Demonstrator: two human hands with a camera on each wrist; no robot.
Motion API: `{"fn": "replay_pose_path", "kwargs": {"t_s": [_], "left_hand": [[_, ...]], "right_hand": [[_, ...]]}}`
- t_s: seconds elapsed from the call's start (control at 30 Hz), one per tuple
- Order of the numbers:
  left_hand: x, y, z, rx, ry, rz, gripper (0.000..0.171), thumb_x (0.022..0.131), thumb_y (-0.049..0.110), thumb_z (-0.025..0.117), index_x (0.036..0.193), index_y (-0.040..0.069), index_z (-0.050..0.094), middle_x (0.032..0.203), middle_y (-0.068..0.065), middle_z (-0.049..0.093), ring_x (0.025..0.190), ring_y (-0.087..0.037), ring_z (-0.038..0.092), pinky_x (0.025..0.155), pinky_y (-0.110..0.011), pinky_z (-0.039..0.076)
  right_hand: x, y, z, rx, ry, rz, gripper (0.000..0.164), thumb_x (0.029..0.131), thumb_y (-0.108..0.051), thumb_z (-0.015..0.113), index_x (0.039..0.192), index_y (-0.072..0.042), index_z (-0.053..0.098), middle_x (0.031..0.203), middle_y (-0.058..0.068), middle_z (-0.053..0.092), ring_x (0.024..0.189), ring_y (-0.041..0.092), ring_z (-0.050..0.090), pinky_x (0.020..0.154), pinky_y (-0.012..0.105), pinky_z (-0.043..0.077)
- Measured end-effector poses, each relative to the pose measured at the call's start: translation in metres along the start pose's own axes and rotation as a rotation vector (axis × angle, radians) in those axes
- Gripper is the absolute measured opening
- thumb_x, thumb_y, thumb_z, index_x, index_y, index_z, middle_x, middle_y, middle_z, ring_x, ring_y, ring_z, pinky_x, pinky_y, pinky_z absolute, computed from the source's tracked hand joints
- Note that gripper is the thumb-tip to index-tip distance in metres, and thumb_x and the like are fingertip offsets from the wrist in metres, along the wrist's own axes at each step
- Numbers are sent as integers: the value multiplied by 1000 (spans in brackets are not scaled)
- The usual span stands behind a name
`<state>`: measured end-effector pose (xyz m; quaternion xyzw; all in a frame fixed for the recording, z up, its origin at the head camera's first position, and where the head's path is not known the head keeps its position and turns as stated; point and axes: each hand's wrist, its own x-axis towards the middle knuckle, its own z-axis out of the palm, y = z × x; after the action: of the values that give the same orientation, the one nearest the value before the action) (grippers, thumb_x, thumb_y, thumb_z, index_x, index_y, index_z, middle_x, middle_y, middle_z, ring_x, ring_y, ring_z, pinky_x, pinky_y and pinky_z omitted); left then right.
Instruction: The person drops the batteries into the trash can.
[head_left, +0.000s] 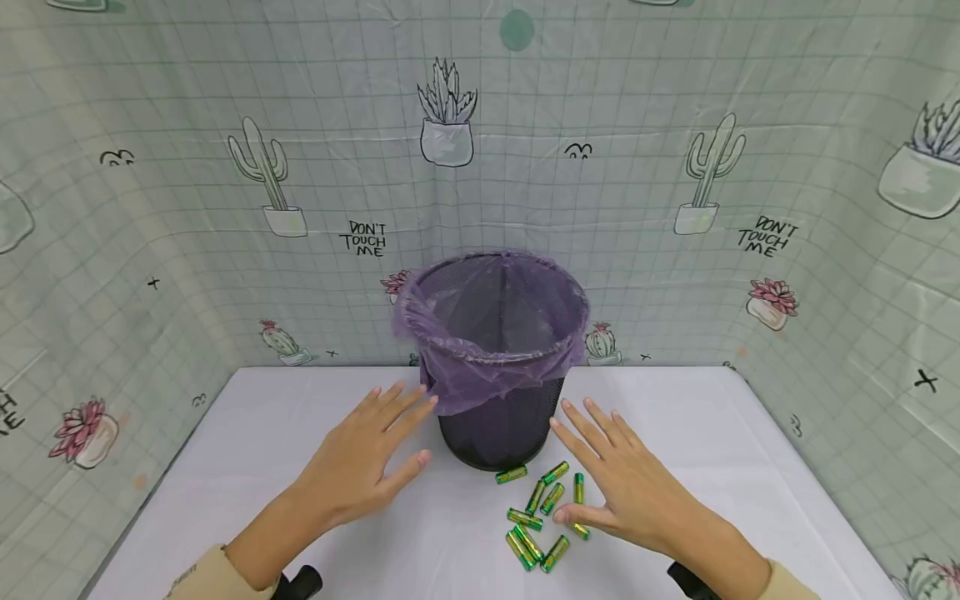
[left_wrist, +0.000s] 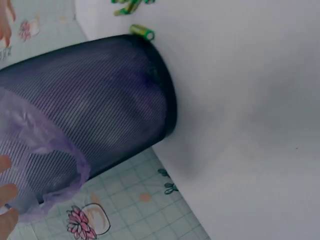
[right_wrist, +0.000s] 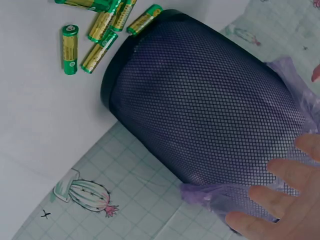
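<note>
Wire-mesh wastebasket (head_left: 495,437): here it stands, upright towards the far side of the white table (head_left: 225,467), between and just beyond the two hands, mouth up.
Purple bin liner (head_left: 480,379): that part looks done, the bag sitting inside and folded down over the rim.
Green-and-gold batteries (head_left: 524,519): about ten, loose on the table in front of the wastebasket and a little to the right, one right up against its base; this looks like the part not dealt with, none of them in a hand.
Left hand (head_left: 360,458): spread, thumb well apart, pinching nothing, fingertips by the liner's left side; contact, I can't call.
Right hand (head_left: 637,483): spread too, gripping nothing, thumb out over the batteries; touching one or not, can't tell.
Wastebasket's inside: no battery in sight through the mouth, but the bottom's hidden, so no verdict there.
</note>
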<state>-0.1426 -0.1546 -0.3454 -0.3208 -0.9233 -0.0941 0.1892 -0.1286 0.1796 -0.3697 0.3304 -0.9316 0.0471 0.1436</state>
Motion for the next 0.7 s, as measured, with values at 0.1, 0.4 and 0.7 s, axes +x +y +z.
{"fn": "replay_pose_path", "kwargs": {"t_s": [0.1, 0.4, 0.7], "left_hand": [[6, -5, -8, -45, 84, -20, 48, 90, 36, 52, 133, 15, 51, 137, -5, 51, 129, -28, 43, 109, -44, 30], [30, -22, -28, -226, 253, -208, 33, 92, 25, 55, 121, 12, 60, 122, -6, 61, 116, -25, 54, 91, -46, 46], [67, -37, -37, -437, 235, -393, 34, 94, 20, 50, 126, 10, 56, 127, -14, 55, 115, -32, 52, 94, -48, 45]], "right_hand": [[1, 0, -1, 7, 0, 3, 92, 78, -67, 51, 150, -20, 19, 156, 6, 17, 141, 33, 20, 106, 54, 27], [3, 2, -4, 27, 12, 7, 87, 79, -64, 54, 148, -18, 26, 153, 8, 25, 136, 36, 29, 104, 53, 31], [4, 5, -4, 95, 6, 58, 79, 82, -58, 56, 144, -13, 36, 148, 8, 35, 132, 34, 36, 102, 53, 34]]}}
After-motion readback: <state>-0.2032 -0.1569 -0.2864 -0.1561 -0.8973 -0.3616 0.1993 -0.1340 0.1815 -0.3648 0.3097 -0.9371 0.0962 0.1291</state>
